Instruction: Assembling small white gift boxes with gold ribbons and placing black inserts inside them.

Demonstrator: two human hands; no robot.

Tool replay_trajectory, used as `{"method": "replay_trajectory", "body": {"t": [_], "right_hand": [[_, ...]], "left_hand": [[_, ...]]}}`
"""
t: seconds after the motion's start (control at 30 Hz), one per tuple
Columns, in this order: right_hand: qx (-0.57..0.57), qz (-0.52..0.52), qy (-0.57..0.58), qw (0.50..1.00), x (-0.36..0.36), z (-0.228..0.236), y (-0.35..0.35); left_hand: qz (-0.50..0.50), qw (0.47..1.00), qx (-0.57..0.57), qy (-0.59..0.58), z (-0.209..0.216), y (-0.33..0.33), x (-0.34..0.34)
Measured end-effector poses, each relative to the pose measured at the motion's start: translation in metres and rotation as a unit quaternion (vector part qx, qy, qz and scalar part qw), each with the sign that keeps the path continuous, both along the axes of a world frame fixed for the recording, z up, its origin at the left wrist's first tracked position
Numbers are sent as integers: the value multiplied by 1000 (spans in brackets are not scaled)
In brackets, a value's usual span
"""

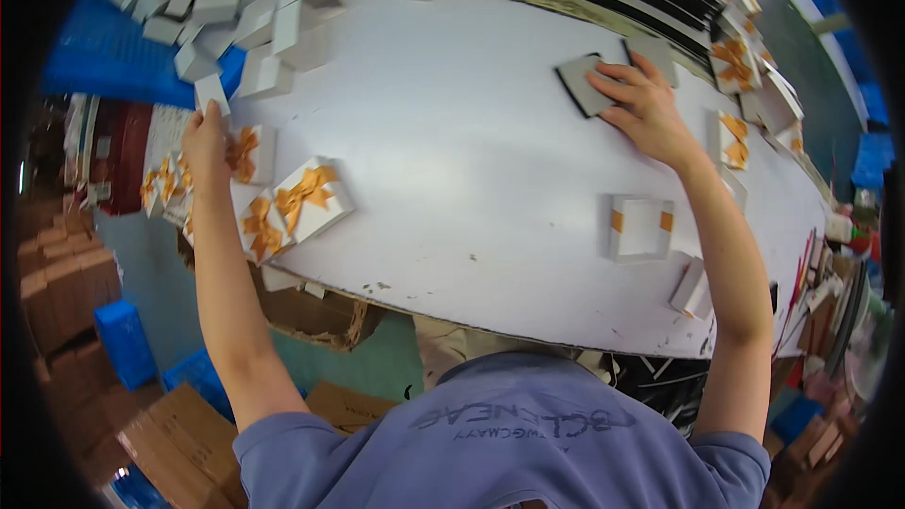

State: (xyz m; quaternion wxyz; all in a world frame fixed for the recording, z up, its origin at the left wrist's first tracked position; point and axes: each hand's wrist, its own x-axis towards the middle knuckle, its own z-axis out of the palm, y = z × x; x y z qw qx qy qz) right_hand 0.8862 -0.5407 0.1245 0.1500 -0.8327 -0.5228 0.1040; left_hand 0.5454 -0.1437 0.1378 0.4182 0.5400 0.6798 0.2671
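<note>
At the far left, my left hand (205, 141) is closed with its fingertips on a small white box piece (211, 94), beside the heap of white boxes (215, 2). My right hand (646, 111) reaches to the far right of the table. Its fingers lie over a flat grey square pad (577, 81) with a black edge and grip it. Another grey pad (657, 58) lies just behind that hand, partly covered by it. Near my left forearm stand white gift boxes with orange ribbon bows (309, 198).
The white tabletop (452, 151) stretches between my hands. An open white box part with orange bands (643, 229) lies left of my right forearm, with a small white box (694, 290) nearer me. More bow-tied boxes (735, 61) line the right edge. A blue crate (123, 52) stands far left.
</note>
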Motion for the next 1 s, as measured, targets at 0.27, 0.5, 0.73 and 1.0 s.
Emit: {"method": "replay_trajectory", "body": {"t": [0.27, 0.5, 0.73, 1.0], "right_hand": [[285, 183, -139, 931, -96, 36, -1], [177, 249, -16, 952, -145, 20, -23], [-3, 36, -70, 997, -126, 49, -92], [204, -106, 644, 730, -94, 56, -13]], "left_hand": [[-649, 726, 223, -35, -12, -238, 57], [-608, 721, 260, -208, -44, -275, 67], [-717, 566, 402, 56, -7, -239, 49], [-645, 659, 282, -266, -39, -243, 64]]}}
